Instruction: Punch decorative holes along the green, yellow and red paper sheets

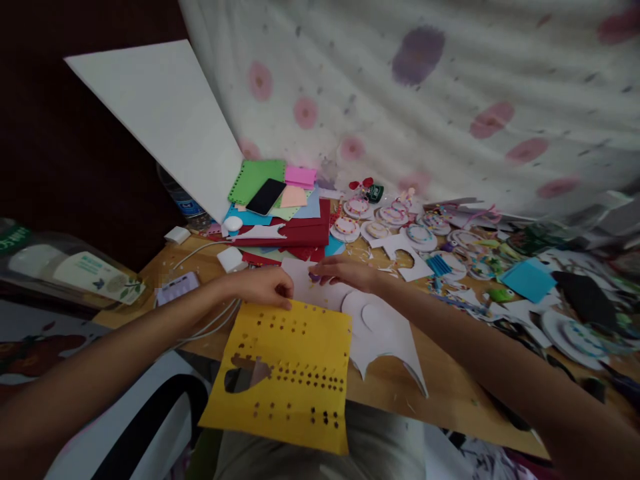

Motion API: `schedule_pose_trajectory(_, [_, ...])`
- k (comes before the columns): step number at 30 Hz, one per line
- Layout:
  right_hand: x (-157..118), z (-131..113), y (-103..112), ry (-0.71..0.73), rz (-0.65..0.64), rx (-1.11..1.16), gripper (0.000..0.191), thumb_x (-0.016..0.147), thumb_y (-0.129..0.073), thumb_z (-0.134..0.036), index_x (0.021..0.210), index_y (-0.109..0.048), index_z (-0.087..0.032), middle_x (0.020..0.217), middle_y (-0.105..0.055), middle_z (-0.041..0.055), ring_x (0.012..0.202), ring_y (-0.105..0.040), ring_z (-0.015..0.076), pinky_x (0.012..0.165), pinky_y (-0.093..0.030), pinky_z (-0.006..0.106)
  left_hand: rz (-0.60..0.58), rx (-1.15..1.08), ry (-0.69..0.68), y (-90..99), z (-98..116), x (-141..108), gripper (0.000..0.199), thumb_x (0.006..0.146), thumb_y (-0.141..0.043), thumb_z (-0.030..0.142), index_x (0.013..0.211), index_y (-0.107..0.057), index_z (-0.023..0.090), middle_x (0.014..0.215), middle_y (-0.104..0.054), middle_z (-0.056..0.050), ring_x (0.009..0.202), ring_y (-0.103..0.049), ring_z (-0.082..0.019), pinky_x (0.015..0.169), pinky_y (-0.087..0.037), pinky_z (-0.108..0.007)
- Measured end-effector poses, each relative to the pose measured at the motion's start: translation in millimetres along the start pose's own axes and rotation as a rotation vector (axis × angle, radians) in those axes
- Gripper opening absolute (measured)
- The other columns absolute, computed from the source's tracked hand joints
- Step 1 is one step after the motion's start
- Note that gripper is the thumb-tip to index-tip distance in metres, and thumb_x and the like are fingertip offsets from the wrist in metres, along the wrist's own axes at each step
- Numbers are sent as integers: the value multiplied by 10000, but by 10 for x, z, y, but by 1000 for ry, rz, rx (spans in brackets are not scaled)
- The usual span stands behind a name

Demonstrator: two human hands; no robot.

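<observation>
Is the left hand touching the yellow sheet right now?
Touching. The head view shows the left hand gripping the yellow sheet at its top edge, fingertips overlapping it.

- No text legible.
- 9 o'clock: bottle (pixel 43 260), green label (pixel 14 239), lettering blurred.
- Between 9 and 10 o'clock: blue bottle label (pixel 187 205), print too small.
- 2 o'clock: dark green label (pixel 375 194), marks unreadable.

The lone camera over there sits on the person's head, facing forward and tipped down from close above, so the lap (pixel 387 437) falls at bottom centre, the left hand (pixel 264 285) and right hand (pixel 351 272) near the middle, and the curtain (pixel 370 80) at upper right.
</observation>
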State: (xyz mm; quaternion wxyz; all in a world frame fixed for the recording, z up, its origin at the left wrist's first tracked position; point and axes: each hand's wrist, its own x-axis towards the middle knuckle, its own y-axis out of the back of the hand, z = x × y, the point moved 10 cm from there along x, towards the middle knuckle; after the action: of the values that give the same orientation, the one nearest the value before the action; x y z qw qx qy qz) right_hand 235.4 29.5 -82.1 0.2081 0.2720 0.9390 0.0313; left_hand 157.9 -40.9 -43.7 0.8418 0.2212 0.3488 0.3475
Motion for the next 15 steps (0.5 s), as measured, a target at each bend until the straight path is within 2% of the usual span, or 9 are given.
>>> schedule_pose_trajectory(3, [14, 18, -62, 7, -55, 73, 419, 795, -617, -552, 800, -638, -134, 779, -642, 57, 651, -547, 115, 634, -423, 252, 37, -9, 13, 34, -20, -5, 144, 785, -598, 284, 746, -617, 147, 610, -583, 10, 562, -509, -115, 513, -327, -205])
schedule_pose_trajectory(6, [15, 41, -83, 4, -84, 120, 454, 811, -581, -588, 787, -611, -135, 748, -646, 71, 643, -564, 123, 623, -438, 254, 60, -19, 26, 53, -49, 8, 173, 804, -583, 325, 793, -612, 154, 565, -528, 29, 511, -448, -104, 474, -280, -209])
schedule_pose_trajectory(11, [-77, -82, -41, 65, -70, 85, 370, 810, -625, -521, 867, -638, -155, 919, -644, 61, 731, -550, 114, 650, -427, 230, 16, -68, 13, 1, -68, 45, 209, 808, -565, 337, 849, -626, 141, 699, -634, -20, 598, -534, -125, 513, -335, -208])
schedule_pose_trajectory(15, [-173, -224, -143, 122, -160, -85, 341, 821, -618, -488, 906, -658, -161, 878, -635, 41, 748, -540, 126, 687, -427, 251, 15, -111, 24, 13, -65, 61, 242, 800, -573, 361, 841, -643, 134, 698, -653, -27, 596, -547, -126, 521, -349, -210])
